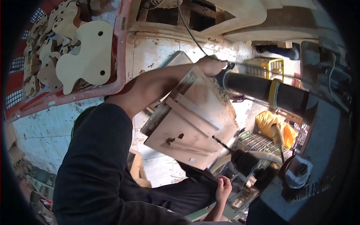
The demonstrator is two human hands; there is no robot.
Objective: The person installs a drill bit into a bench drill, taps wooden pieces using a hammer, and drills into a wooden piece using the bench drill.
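Observation:
My left hand (213,66) is closed beside the dark column (249,84) of a drill press, at a black handle (230,66) whose grip is partly hidden by my fingers. Under that forearm lies a tilted wooden work board (198,101) with wood strips (191,120) fixed across it and sawdust along its edge. A drill bit (221,142) in a dark chuck (243,161) points at the board, with a visible gap at the strips. Lower down, my right hand (224,188) has curled fingers against the dark cloth (198,178) over my leg, apparently pinching its edge.
A red crate (120,48) at upper left holds many cut wooden pieces, with a large pale one (90,56) on top. Beyond the column are a yellow crate (277,65) and a yellow bag (268,123). Wood offcuts (137,168) lie near my legs.

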